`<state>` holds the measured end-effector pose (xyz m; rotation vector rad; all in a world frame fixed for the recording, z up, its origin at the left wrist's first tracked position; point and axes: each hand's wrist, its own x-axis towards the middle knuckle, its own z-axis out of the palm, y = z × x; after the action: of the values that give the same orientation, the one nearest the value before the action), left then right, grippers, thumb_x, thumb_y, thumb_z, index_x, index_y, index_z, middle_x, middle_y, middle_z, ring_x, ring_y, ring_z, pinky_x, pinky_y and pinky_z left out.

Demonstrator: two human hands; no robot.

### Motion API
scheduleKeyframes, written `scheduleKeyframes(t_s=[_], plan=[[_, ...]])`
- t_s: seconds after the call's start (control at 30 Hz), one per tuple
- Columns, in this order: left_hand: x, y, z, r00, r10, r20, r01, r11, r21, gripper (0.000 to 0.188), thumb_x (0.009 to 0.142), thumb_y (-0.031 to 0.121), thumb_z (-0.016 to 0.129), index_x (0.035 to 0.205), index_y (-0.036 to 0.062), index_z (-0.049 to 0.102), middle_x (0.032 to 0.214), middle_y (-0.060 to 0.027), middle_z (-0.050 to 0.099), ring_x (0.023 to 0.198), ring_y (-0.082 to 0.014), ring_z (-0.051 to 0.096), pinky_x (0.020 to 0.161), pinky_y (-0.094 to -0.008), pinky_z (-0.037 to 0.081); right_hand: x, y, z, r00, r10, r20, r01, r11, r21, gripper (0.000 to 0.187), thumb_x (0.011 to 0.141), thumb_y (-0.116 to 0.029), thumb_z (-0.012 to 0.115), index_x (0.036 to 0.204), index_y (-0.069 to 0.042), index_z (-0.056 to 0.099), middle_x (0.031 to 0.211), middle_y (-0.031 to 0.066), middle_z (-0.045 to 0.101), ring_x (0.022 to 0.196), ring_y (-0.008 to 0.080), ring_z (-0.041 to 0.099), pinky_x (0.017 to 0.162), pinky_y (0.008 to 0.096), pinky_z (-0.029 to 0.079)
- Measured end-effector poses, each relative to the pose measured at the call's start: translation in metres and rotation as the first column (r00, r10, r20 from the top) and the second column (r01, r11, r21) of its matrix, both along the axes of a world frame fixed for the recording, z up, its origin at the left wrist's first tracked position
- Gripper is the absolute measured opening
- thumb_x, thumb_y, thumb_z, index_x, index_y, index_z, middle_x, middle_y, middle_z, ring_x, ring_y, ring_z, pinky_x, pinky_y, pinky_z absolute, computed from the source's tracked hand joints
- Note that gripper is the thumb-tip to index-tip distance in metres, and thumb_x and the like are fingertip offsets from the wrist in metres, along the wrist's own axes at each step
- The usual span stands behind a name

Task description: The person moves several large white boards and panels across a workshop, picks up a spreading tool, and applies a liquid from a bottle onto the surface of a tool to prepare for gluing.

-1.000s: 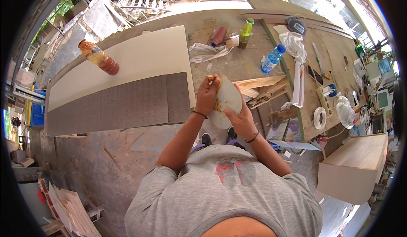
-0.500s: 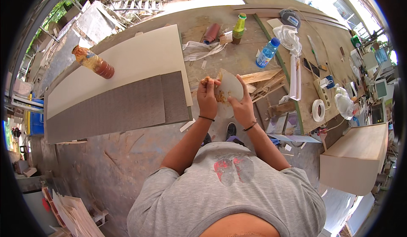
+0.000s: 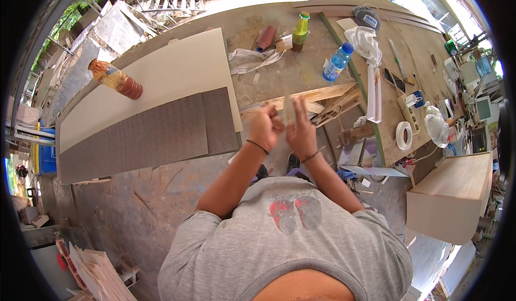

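Note:
My right hand (image 3: 302,134) grips a thin pale spreader sheet (image 3: 289,111), now turned nearly edge-on, its fingers pressed along one side. Close beside it on the left, my left hand (image 3: 265,128) is curled closed; whatever sits in its fingers is hidden. Both hands are in front of the bench, just past the near edge of a brown laminate sheet (image 3: 140,129). That sheet lies over a larger cream panel (image 3: 183,59). On the panel's left part lies a bottle (image 3: 115,79) of reddish-brown contents, smeared around its neck.
Beyond my hands are a green-yellow bottle (image 3: 300,32), a blue-capped water bottle (image 3: 338,63), a red-brown roll (image 3: 265,38) and a white cloth (image 3: 252,60). A tape roll (image 3: 403,135), a power strip (image 3: 409,117) and a phone (image 3: 394,79) lie on the right bench. A wooden box (image 3: 449,199) stands at right.
The pale spreader has turned from showing its broad face to nearly edge-on. My left hand has curled inward and lowered slightly; the brownish clump at its fingertips no longer shows.

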<state>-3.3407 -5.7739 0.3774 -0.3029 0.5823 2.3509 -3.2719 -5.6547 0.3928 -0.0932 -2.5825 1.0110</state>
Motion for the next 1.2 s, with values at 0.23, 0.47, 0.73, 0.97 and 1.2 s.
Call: scheduleKeyframes(t_s=[0.23, 0.47, 0.73, 0.97, 1.2], plan=[[0.009, 0.008, 0.024, 0.884, 0.126, -0.45, -0.347, 0.823, -0.45, 0.015, 0.086, 0.017, 0.059, 0.097, 0.0072, 0.059, 0.084, 0.0021, 0.057, 0.067, -0.0066, 0.05, 0.064, -0.0186, 0.04, -0.009, 0.035, 0.027, 0.996, 0.078, -0.051, -0.092, 0.728, -0.679, 0.065, 0.076, 0.003, 0.052, 0.136, -0.003, 0.03, 0.127, 0.0135, 0.045, 0.113, 0.0184, 0.047, 0.096, 0.0293, 0.037], [-0.016, 0.008, 0.024, 0.634, -0.037, -0.772, -0.566, 0.659, -0.496, 0.024, 0.085, 0.015, 0.06, 0.105, 0.0031, 0.061, 0.084, 0.0012, 0.06, 0.076, -0.0048, 0.053, 0.07, -0.0204, 0.042, 0.005, 0.02, 0.023, 0.976, 0.192, -0.107, -0.202, 0.588, -0.784, 0.066, 0.077, 0.003, 0.054, 0.137, -0.002, 0.027, 0.129, 0.0111, 0.042, 0.117, 0.017, 0.043, 0.098, 0.0297, 0.034], [-0.033, -0.004, 0.03, 0.749, -0.067, -0.659, -0.306, 0.848, -0.434, 0.013, 0.089, 0.016, 0.054, 0.092, 0.0044, 0.059, 0.078, 0.0039, 0.058, 0.07, -0.0026, 0.049, 0.065, -0.0192, 0.041, 0.009, 0.015, 0.032, 0.947, 0.318, -0.04, -0.235, 0.604, -0.762, 0.065, 0.08, 0.001, 0.055, 0.138, -0.002, 0.027, 0.129, 0.0112, 0.044, 0.118, 0.017, 0.042, 0.099, 0.0299, 0.033], [-0.038, -0.005, 0.045, 0.79, 0.055, -0.61, -0.35, 0.858, -0.376, 0.016, 0.093, 0.021, 0.05, 0.091, 0.007, 0.058, 0.082, 0.0039, 0.056, 0.072, -0.002, 0.048, 0.067, -0.0184, 0.041, 0.01, 0.0, 0.046, 0.946, 0.322, -0.028, -0.267, 0.73, -0.629, 0.067, 0.078, 0.001, 0.054, 0.138, -0.002, 0.026, 0.128, 0.0112, 0.044, 0.118, 0.017, 0.042, 0.099, 0.0299, 0.033], [-0.031, -0.016, 0.05, 0.742, -0.09, -0.664, -0.217, 0.905, -0.365, 0.02, 0.091, 0.019, 0.052, 0.102, 0.0032, 0.058, 0.082, 0.0041, 0.055, 0.076, -0.003, 0.049, 0.071, -0.0181, 0.041, 0.005, 0.015, 0.045, 0.932, 0.357, -0.056, -0.258, 0.55, -0.794, 0.067, 0.079, 0.001, 0.054, 0.139, -0.003, 0.025, 0.13, 0.0098, 0.042, 0.118, 0.0163, 0.04, 0.099, 0.0302, 0.032]])
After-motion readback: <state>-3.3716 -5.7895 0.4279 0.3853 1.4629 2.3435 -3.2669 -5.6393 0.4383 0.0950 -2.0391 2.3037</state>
